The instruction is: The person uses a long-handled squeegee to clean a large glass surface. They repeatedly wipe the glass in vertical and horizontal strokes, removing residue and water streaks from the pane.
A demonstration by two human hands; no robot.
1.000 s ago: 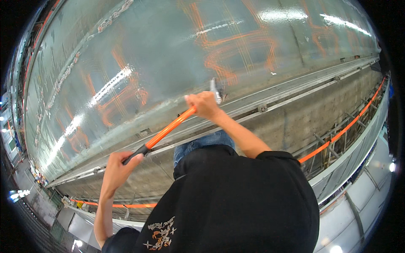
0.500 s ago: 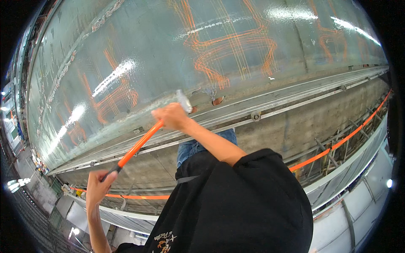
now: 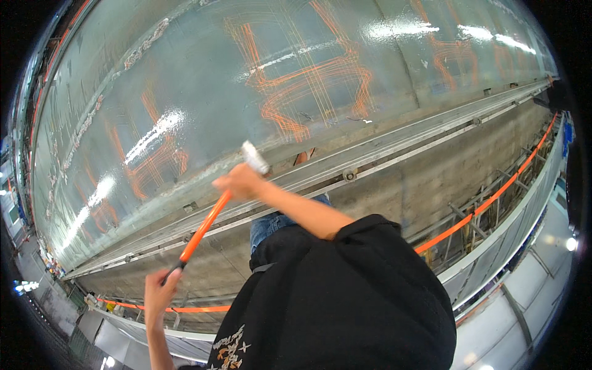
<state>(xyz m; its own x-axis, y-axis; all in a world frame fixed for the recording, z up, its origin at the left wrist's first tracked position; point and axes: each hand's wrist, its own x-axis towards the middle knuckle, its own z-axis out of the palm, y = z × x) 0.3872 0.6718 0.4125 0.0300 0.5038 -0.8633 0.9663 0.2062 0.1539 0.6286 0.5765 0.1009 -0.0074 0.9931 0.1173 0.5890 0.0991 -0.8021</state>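
Both of my hands grip a sledgehammer with an orange handle and a pale metal head. My left hand is closed around the dark grip at the lower end. My right hand is wrapped round the handle just below the head. The hammer slants from lower left to upper right. Its head is in front of the lower edge of a large grey-green panel; whether they touch, I cannot tell. A reddish-brown broken spot shows right of the hammer head, near that edge.
Orange and yellow lines mark the shiny panel. A metal rail runs along its base above a stained concrete strip. Behind me stretch an orange band, metal bars and a pale barrier.
The view has shifted, so the panel and rail appear further left. My left hand has come inward and lower in the picture with the handle end. Both hands keep hold of the sledgehammer.
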